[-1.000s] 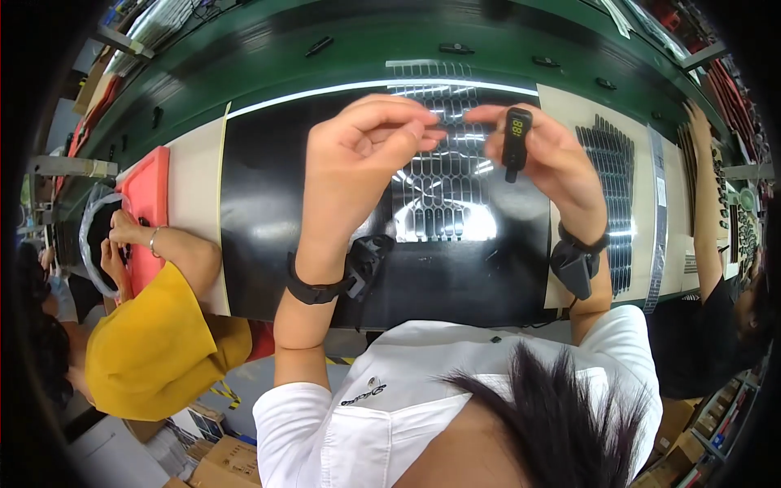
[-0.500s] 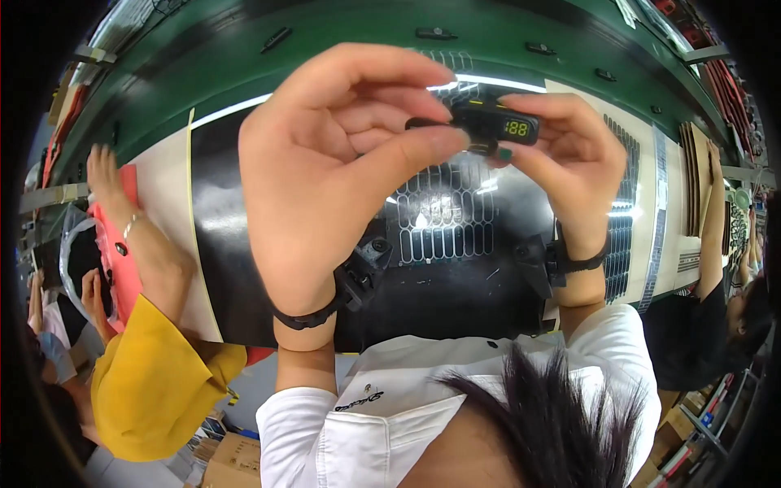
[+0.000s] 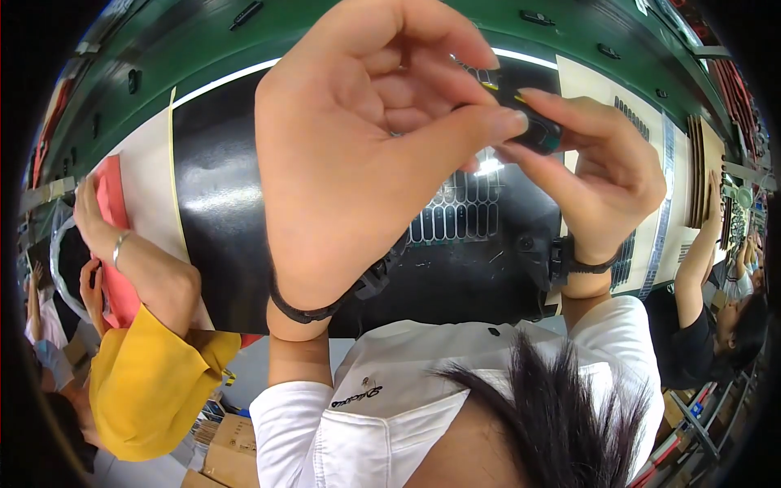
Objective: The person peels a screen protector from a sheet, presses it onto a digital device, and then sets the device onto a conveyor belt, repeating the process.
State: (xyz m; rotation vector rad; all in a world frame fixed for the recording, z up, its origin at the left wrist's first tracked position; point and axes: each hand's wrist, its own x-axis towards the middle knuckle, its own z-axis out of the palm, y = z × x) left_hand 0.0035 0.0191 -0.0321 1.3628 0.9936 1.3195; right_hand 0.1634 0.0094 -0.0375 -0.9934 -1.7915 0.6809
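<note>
In front of me, a small black handheld electronic device (image 3: 537, 130) with a rounded end is raised above the work surface. My right hand (image 3: 610, 167) pinches its right end between thumb and fingers. The thumb of my left hand (image 3: 342, 154) presses against its left part, fingers curled behind and index finger arched above; much of the device is hidden there. No lit digits show on it. Below lies a sheet of clear oblong stickers (image 3: 455, 215) on a glossy black mat (image 3: 232, 220).
Beyond the mat runs a green conveyor belt (image 3: 325, 24) bearing several black devices, one device (image 3: 246, 15) at upper left. A co-worker's yellow sleeve (image 3: 146, 390) and red sheet (image 3: 122, 268) are left. Stacked brown boards (image 3: 701, 171) stand at right, near another person's arm (image 3: 694, 260).
Both hands have risen slightly and shifted right with the device, which has turned; its lit digits no longer show. Devices on the belt have changed position.
</note>
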